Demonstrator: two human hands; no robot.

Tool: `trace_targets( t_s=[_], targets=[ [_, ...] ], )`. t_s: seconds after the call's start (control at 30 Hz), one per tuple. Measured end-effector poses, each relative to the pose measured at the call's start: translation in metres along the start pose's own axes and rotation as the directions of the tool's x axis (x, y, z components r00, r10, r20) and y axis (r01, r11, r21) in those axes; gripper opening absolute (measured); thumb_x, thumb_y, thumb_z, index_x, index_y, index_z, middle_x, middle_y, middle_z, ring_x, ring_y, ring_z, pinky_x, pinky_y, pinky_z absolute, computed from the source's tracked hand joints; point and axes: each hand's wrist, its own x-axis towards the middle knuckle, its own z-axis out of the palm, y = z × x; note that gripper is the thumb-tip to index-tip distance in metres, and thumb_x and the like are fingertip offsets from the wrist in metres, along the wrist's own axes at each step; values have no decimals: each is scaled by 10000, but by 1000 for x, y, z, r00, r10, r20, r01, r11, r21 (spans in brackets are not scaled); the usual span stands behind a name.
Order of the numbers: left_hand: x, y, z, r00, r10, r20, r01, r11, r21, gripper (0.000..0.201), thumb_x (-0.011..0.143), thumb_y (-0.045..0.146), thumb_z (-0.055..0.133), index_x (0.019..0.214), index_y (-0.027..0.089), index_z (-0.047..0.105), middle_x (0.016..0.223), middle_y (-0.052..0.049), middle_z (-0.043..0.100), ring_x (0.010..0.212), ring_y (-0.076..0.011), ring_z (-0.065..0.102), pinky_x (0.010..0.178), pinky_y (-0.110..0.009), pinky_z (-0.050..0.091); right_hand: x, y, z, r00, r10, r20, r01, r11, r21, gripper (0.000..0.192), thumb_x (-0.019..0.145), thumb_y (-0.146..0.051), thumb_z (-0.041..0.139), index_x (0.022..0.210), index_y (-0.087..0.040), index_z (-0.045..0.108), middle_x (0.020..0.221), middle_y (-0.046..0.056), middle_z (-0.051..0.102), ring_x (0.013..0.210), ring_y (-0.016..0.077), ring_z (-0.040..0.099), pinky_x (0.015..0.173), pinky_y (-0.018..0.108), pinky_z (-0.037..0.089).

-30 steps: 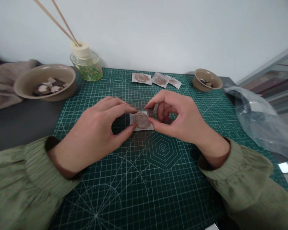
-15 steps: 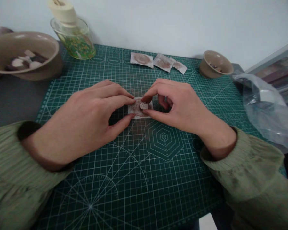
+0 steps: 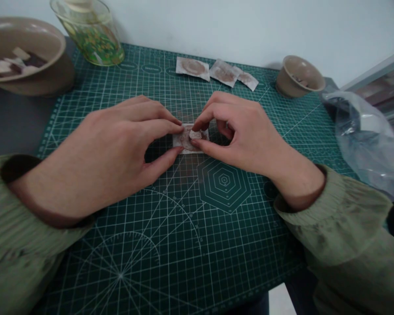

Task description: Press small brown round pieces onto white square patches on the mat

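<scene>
A small pale carved piece (image 3: pixel 195 135), with ring shapes cut in its top, is pinched between the thumb and fingers of my right hand (image 3: pixel 239 131). It rests on a small rectangle of sandpaper (image 3: pixel 186 142) smeared with brown dust. My left hand (image 3: pixel 118 153) pins that sheet's left end to the mat, thumb on the near edge and fingertips on the far edge. The fingers of both hands partly cover the sheet. Three more brown-stained sandpaper pieces (image 3: pixel 193 68) lie in a row behind, toward the wall.
A green cutting mat (image 3: pixel 157 271) lies under everything. At the back left are a large brown bowl (image 3: pixel 52 76) holding several small pieces and a flower-patterned glass (image 3: pixel 101 48). On the right stand a smaller brown bowl (image 3: pixel 289 85) and a clear plastic bag (image 3: pixel 364 144).
The whole view has shifted, so most things sit slightly higher in the picture. The carved piece has moved slightly left on the sandpaper. Both hands keep their hold.
</scene>
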Motion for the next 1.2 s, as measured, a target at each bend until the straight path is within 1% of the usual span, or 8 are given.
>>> trace_targets(
  t_s=[0.17, 0.43, 0.57, 0.63, 0.8, 0.9, 1.0, 1.2],
  targets=[
    [0, 1, 1, 1000, -2, -4, 2, 1000, -5, 451, 1214, 493, 523, 1412, 248, 845, 1447, -55, 854, 1346, -316, 799, 1195, -452, 653, 1, -4, 0, 999, 34, 10, -34, 999, 32, 165, 1058, -379, 927, 1047, -287, 791, 1187, 67, 826, 1083, 293, 791, 1005, 478, 634],
    [-2, 1, 3, 999, 12, -50, -11, 999, 30, 431, 1244, 479, 510, 1373, 232, 839, 1428, -49, 841, 1364, -299, 808, 1178, -452, 683, 1, -8, 0, 1000, 22, 17, -23, 999, 34, 121, 1046, -258, 906, 1016, -255, 788, 1126, 50, 826, 1018, 243, 776, 927, 417, 622],
    [-5, 0, 6, 998, -21, -53, 21, 1000, 6, 537, 1253, 588, 435, 1380, 254, 836, 1442, -36, 814, 1396, -339, 798, 1236, -528, 678, 3, -8, 1, 999, 23, -37, -22, 1000, 18, 108, 1021, -251, 900, 1007, -246, 792, 1081, 53, 813, 1002, 250, 783, 911, 425, 621],
    [-7, -1, 8, 998, -37, -54, 36, 999, -17, 515, 1250, 585, 444, 1391, 275, 830, 1454, -17, 804, 1409, -349, 795, 1246, -557, 672, 3, -9, 2, 999, 39, -11, -39, 999, 20, 121, 1024, -260, 907, 1003, -266, 788, 1094, 44, 815, 981, 249, 776, 906, 427, 633],
    [-6, -1, 10, 997, -24, -74, 24, 1000, 0, 483, 1252, 570, 471, 1333, 260, 832, 1429, -25, 817, 1356, -345, 823, 1175, -540, 697, 1, -10, 3, 999, 27, -42, -28, 999, -17, 136, 1014, -209, 912, 1002, -269, 791, 1048, 53, 811, 969, 276, 792, 884, 457, 636],
    [-6, -1, 10, 997, -16, -71, 17, 1000, 10, 496, 1255, 569, 462, 1354, 255, 833, 1443, -39, 814, 1329, -338, 828, 1134, -519, 702, 1, -9, 2, 998, 36, -53, -37, 999, -3, 101, 1021, -244, 909, 1008, -260, 810, 1076, 48, 825, 917, 240, 766, 877, 440, 636],
    [-8, -1, 10, 996, -53, -70, 51, 998, -24, 506, 1248, 591, 473, 1386, 273, 843, 1458, -17, 805, 1345, -335, 821, 1185, -537, 679, 1, -8, 1, 1000, 22, 2, -23, 999, 45, 89, 1024, -254, 907, 1012, -260, 819, 1051, 27, 819, 885, 212, 748, 866, 415, 628],
    [-9, -3, 11, 997, -64, -54, 61, 997, -52, 468, 1239, 576, 487, 1401, 316, 840, 1481, 21, 793, 1369, -333, 817, 1248, -549, 663, 2, -8, 1, 998, 50, -27, -49, 998, 37, 99, 1017, -259, 922, 1010, -252, 823, 1072, 50, 825, 912, 234, 764, 872, 432, 619]
  ],
)
